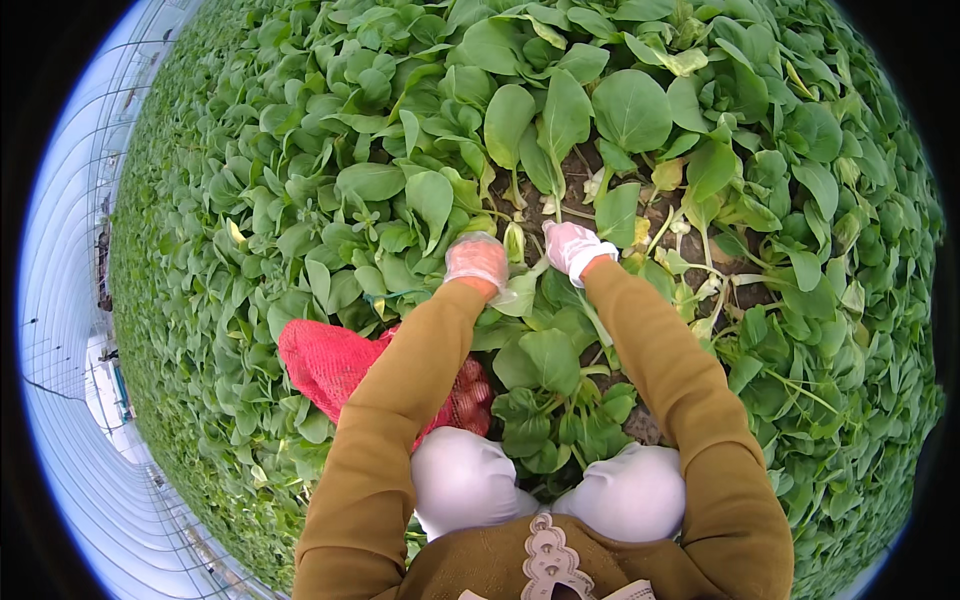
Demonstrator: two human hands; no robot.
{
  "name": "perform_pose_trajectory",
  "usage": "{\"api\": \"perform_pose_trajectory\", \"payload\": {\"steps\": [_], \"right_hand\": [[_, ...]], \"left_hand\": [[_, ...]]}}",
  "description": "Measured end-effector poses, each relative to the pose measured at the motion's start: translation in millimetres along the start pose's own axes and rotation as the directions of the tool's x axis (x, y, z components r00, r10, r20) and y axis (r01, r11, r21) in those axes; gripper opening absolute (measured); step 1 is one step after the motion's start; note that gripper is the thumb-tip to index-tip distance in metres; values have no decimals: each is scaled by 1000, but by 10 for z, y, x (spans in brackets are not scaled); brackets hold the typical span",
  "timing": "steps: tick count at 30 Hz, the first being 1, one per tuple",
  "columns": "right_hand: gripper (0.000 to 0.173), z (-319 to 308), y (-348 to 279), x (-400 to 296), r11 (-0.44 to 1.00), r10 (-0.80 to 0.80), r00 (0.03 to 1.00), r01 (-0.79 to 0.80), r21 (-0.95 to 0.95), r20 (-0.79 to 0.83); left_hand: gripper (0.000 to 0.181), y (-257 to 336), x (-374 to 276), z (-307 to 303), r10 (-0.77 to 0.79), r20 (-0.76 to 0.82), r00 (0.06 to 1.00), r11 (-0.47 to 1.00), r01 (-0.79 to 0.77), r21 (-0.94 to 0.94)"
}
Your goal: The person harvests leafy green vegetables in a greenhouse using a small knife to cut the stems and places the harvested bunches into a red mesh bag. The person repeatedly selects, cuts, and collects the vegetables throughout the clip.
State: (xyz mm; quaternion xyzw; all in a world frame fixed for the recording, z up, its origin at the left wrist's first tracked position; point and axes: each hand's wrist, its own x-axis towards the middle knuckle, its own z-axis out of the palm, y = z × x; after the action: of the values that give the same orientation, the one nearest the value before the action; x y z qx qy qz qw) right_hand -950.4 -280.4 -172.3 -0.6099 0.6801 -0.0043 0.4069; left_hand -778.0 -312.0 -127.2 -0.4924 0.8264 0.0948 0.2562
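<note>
My left hand [475,262], in a thin clear plastic glove, is bent down among the leafy greens. Its fingertips are hidden, so whether it grips anything does not show. Just to the right, my right hand [574,246] wears a whitish glove and pinches the lower end of a leaf stalk [557,201]. The broad green leaf [565,112] of that stalk stands up beyond the hand. Between the hands is a small pale, yellowish cut stem [514,241]. Bare brown soil [581,169] with pale stem stubs shows ahead of my right hand.
A red mesh bag [330,364] with roundish contents lies beside my left forearm. Cut stems and yellowed leaves [667,174] lie on soil at the right. Dense leafy greens [247,225] surround me. A greenhouse frame [60,315] curves along the left. My white-covered knees [469,480] are below.
</note>
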Motion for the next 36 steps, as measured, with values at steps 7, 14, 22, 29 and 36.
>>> {"api": "perform_pose_trajectory", "payload": {"steps": [7, 14, 22, 29, 36], "right_hand": [[30, -127, 423, -353, 902, -23, 977, 112, 417, -212], [26, -417, -152, -1040, 69, -151, 981, 131, 989, -119], [33, -450, -168, -852, 156, -177, 978, 136, 978, -108], [23, 41, -373, 46, 992, -77, 984, 92, 86, -158], [27, 482, -207, 803, 876, -308, 944, 328, -353, 114]], "left_hand": [[21, -63, -235, 83, 51, -282, 958, 958, -127, -258], [53, 152, -892, -174, 118, -330, 937, 304, -350, -886], [13, 169, -858, -671, -10, -83, 996, 219, -79, -972], [22, -329, -267, -499, 56, -34, 998, 991, -60, -119], [31, -592, -186, -135, -31, -110, 993, 999, 34, 29]]}}
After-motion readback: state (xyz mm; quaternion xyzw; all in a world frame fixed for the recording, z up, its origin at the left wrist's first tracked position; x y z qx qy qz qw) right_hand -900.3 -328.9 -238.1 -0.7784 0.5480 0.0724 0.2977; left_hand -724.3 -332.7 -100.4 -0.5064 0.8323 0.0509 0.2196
